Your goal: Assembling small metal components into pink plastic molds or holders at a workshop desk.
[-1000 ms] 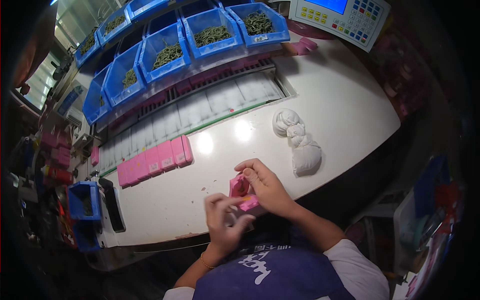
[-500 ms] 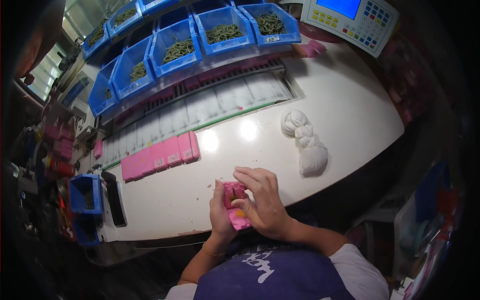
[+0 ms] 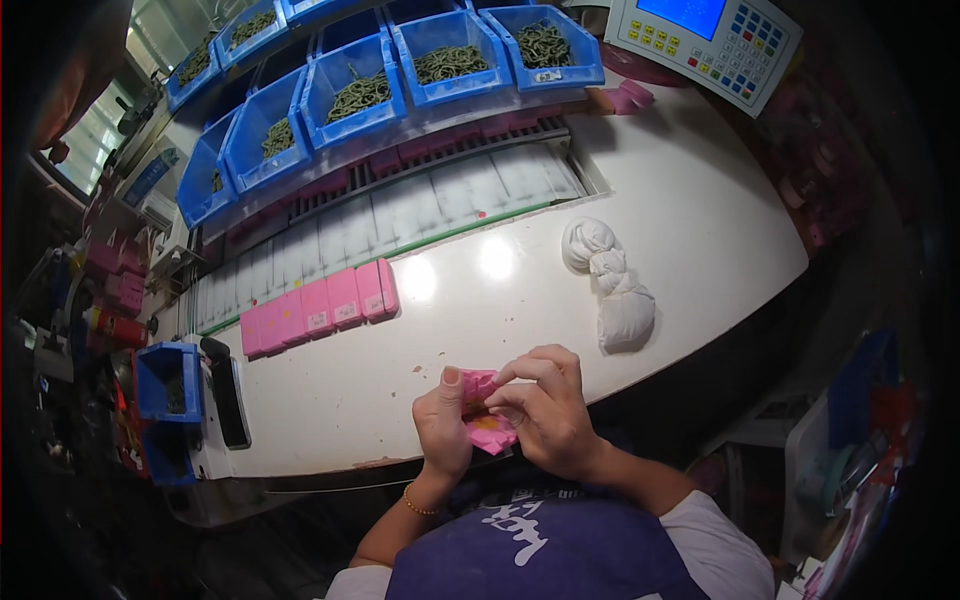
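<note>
A pink rubber mould (image 3: 490,438) is bent open between my hands, just over the front edge of the white table. On its inner face shows a yellow-orange patch. My left hand (image 3: 443,425) is closed round the mould's left side, thumb up. From the right, my right hand (image 3: 552,412) grips the mould with bent fingers, its thumb and index finger pinched at the upper part. Whether these fingertips also hold some small piece inside the fold cannot be made out. Beyond the hands, a row of pink moulds (image 3: 318,307) lies side by side at the left.
A knotted white cloth bag (image 3: 622,300) lies on the right of the table (image 3: 720,220). Blue bins (image 3: 350,100) of green, stringy pieces stand at the back, above a pale slatted strip (image 3: 400,215). A keypad panel (image 3: 700,45) is at back right; a black phone-like object (image 3: 230,400) lies left.
The mould is bent open differently and has shifted slightly right. My left thumb now stands up at its edge. My right hand has moved right, its thumb drawn back from the mould's middle into a pinch.
</note>
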The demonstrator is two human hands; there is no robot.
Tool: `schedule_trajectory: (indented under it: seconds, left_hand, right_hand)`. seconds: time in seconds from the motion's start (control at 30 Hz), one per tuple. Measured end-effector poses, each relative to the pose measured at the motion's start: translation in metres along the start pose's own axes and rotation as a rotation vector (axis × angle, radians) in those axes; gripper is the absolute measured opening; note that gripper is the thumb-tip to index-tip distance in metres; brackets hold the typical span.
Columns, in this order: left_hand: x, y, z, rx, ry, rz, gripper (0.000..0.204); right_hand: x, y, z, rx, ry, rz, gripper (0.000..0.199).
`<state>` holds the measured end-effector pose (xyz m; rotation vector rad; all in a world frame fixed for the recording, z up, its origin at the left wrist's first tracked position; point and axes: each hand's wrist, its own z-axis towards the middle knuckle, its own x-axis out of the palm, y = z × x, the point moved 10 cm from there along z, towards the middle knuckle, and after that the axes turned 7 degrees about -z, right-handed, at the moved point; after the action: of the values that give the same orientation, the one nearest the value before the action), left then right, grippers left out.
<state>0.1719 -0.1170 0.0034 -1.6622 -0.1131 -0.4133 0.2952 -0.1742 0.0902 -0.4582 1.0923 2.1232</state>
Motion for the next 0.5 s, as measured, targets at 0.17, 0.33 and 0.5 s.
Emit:
schedule_trajectory:
  seconds: [0.17,0.33,0.5]
  left_hand:
    - [-0.002,0.003,0.001,-0.040,0.015,0.062,0.056]
    - [0.008,0.007,0.002,-0.220,0.033,-0.039,0.054]
    - [0.025,0.033,-0.012,-0.307,0.284,0.011,0.034]
  right_hand:
    - [0.001,0.000,-0.005,0.016,0.010,0.017,0.021]
    - [-0.017,-0.006,-0.015,0.078,-0.195,0.025,0.022]
    - [-0.046,-0.041,-0.010,0.263,-0.399,0.065,0.015]
